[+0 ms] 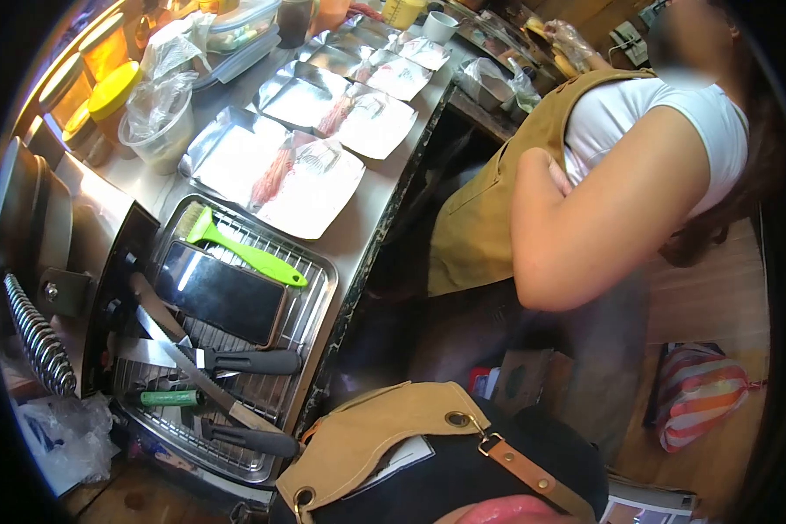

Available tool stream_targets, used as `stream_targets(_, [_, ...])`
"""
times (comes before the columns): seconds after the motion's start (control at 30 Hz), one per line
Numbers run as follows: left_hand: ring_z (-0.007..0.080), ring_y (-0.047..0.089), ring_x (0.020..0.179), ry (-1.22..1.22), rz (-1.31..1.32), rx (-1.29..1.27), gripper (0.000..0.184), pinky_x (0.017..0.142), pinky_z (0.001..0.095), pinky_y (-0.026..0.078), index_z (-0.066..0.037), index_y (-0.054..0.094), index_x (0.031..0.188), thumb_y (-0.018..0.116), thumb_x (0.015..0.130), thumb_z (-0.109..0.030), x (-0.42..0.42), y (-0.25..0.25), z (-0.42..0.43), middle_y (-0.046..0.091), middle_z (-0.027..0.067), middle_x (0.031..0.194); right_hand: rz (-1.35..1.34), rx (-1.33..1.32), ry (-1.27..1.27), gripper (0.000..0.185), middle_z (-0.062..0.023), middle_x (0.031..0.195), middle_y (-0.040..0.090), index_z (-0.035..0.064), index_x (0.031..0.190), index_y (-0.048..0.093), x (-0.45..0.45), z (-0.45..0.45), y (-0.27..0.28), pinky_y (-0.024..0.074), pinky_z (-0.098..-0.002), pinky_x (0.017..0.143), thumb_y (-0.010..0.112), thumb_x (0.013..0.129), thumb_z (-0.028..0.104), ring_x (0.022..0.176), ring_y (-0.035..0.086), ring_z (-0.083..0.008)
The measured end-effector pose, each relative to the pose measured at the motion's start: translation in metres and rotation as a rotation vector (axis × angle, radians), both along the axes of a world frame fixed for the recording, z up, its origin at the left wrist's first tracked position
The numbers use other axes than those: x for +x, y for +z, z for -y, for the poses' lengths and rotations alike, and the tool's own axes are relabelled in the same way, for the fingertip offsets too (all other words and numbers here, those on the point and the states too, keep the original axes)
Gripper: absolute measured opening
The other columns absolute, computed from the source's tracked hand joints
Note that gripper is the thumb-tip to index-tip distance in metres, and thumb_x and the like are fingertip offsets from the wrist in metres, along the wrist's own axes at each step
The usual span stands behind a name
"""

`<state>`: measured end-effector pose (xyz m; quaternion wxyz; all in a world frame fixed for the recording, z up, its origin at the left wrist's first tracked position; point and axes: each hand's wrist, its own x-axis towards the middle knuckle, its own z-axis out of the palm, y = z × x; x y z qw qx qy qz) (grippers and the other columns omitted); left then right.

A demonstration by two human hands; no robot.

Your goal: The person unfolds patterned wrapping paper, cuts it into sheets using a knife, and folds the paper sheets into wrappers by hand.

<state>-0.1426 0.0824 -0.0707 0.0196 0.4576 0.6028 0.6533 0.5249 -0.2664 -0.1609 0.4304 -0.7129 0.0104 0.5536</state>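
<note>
Neither my left hand nor my right hand shows in the head view. Several foil trays with white lids (316, 188) stand in a row on the counter, with reddish strands (273, 177) lying between foil and lid. Nearer to me is a metal tray with a wire rack (316, 306). On it lie a green brush (251, 255), a black phone (221, 293), a black-handled spatula (253, 361), a long serrated knife (203, 377) and a green-handled tool (168, 398).
A co-worker in a tan apron (476, 223) stands at the right with arms folded. Yellow-lidded jars (113, 92) and a plastic tub (159, 131) line the counter's back. A spring handle (39, 336) juts out at the left. A striped bag (699, 393) lies at the lower right.
</note>
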Motion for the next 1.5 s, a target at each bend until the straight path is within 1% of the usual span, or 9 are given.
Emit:
stream_targets(0.3, [0.0093,0.048,0.061,-0.019,0.004,0.019,0.015,0.054,0.0229,0.037,-0.004,0.055,0.079,0.050,0.087,-0.017,0.004,0.004,-0.002,0.054,0.0023,0.070,0.121,0.039,0.127,0.024,-0.0152,0.077,0.063,0.0023,0.083,0.063,0.012,-0.032,0.004,0.0480,-0.0333,0.066,0.064,0.073,0.024,0.072,0.062,-0.0235])
stream_targets(0.73, [0.0091,0.047,0.060,-0.007,0.043,0.042,0.016,0.053,0.0229,0.037,-0.004,0.054,0.080,0.050,0.088,-0.017,0.001,-0.001,0.003,0.053,0.0021,0.069,0.417,0.016,0.445,0.023,-0.0160,0.075,0.063,0.0016,0.081,0.063,0.038,-0.110,0.025,0.0480,-0.0339,0.065,0.065,0.072,0.023,0.071,0.063,-0.0240])
stream_targets(1.2, [0.0087,0.046,0.059,0.013,0.033,0.030,0.017,0.052,0.0230,0.036,-0.003,0.054,0.080,0.049,0.089,-0.017,-0.003,-0.002,0.005,0.052,0.0019,0.069,0.764,-0.083,0.762,0.023,-0.0169,0.073,0.063,0.0009,0.080,0.064,0.066,-0.183,0.069,0.0481,-0.0344,0.064,0.066,0.070,0.022,0.069,0.063,-0.0245])
stream_targets(1.5, [0.0085,0.045,0.058,0.037,0.023,0.017,0.018,0.051,0.0230,0.036,-0.002,0.053,0.080,0.049,0.089,-0.017,-0.003,-0.001,0.007,0.052,0.0017,0.069,0.925,-0.145,0.901,0.023,-0.0175,0.072,0.063,0.0004,0.078,0.064,0.078,-0.221,0.095,0.0481,-0.0348,0.063,0.066,0.069,0.021,0.068,0.063,-0.0248])
